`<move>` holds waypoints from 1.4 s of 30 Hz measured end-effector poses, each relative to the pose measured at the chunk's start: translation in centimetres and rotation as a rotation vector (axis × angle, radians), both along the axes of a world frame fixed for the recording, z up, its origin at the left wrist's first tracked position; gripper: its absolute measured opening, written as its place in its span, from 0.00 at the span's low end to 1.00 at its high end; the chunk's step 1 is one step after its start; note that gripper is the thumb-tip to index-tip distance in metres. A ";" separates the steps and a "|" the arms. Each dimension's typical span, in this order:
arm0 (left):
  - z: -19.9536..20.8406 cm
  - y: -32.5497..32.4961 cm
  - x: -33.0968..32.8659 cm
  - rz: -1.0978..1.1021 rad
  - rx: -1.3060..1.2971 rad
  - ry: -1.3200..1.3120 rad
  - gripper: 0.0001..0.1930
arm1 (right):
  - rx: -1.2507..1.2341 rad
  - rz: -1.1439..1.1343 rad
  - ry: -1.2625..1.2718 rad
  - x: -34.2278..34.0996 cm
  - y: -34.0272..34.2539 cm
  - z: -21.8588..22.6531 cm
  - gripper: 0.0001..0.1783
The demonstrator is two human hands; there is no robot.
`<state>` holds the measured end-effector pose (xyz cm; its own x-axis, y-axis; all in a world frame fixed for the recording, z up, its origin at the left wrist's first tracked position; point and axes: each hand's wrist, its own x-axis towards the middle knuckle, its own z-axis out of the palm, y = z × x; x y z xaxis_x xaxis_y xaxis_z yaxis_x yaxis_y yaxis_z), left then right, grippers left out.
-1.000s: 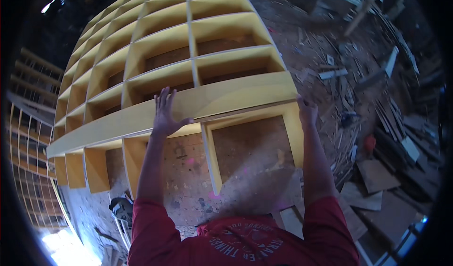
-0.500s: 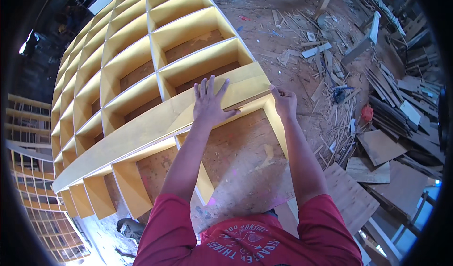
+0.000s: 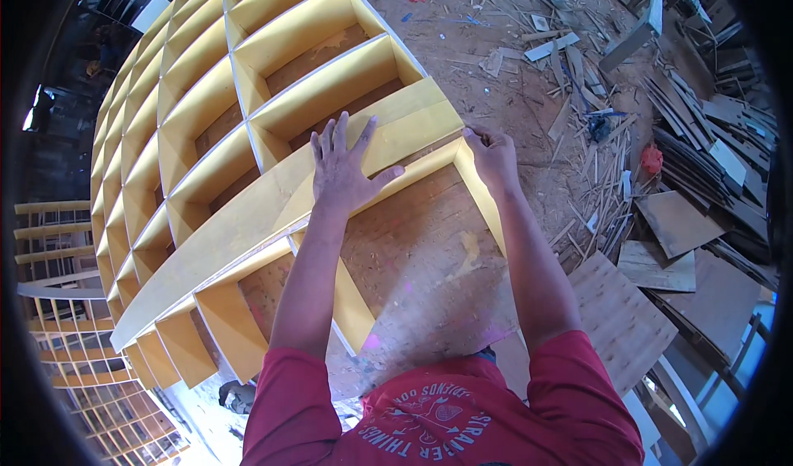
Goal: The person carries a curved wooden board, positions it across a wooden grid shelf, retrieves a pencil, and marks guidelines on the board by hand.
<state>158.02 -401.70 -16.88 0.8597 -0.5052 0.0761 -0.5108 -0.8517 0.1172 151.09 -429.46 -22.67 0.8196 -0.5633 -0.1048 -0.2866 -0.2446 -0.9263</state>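
A long, curved, pale-yellow wooden board (image 3: 239, 228) lies across a large yellow wooden grid frame (image 3: 330, 88). My left hand (image 3: 345, 181) rests flat on the board with its fingers spread and the thumb reaching over the near edge. At the board's right end, my right hand (image 3: 493, 162) is closed in a pinch by the corner. Whatever lies between those fingertips is too small or hidden to name. Below the right hand, a yellow end panel (image 3: 479, 189) of the frame runs toward me.
Wood offcuts (image 3: 591, 152) litter the brown floor to the right, beside a pile of dark boards (image 3: 694, 156). Plywood sheets (image 3: 624, 321) lie at the lower right. Another slatted frame (image 3: 78, 334) stands at the left. A red crumpled thing (image 3: 651, 159) sits near the pile.
The whole scene has shifted slightly up and left in the picture, apart from the far left frame. Both hands keep nearly the same places on the board.
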 end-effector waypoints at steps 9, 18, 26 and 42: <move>0.4 0.0 -0.4 0.014 -0.023 -0.006 0.53 | -0.083 -0.079 0.043 -0.1 1.8 2.2 0.16; 0.4 -0.4 -0.5 0.005 -0.004 -0.013 0.53 | -0.180 -0.154 0.027 -0.2 2.1 2.2 0.15; 0.6 -0.2 -0.8 0.057 0.041 0.028 0.54 | -0.125 -0.114 0.198 -0.2 2.1 2.7 0.17; 0.8 -0.4 -0.3 0.057 0.038 0.017 0.55 | 0.044 -0.084 -0.195 -1.7 -0.4 3.6 0.18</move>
<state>157.71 -402.06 -16.10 0.8879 -0.4579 0.0431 -0.4599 -0.8831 0.0925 149.44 -429.85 -19.06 0.7770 -0.6290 0.0248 -0.1189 -0.1854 -0.9754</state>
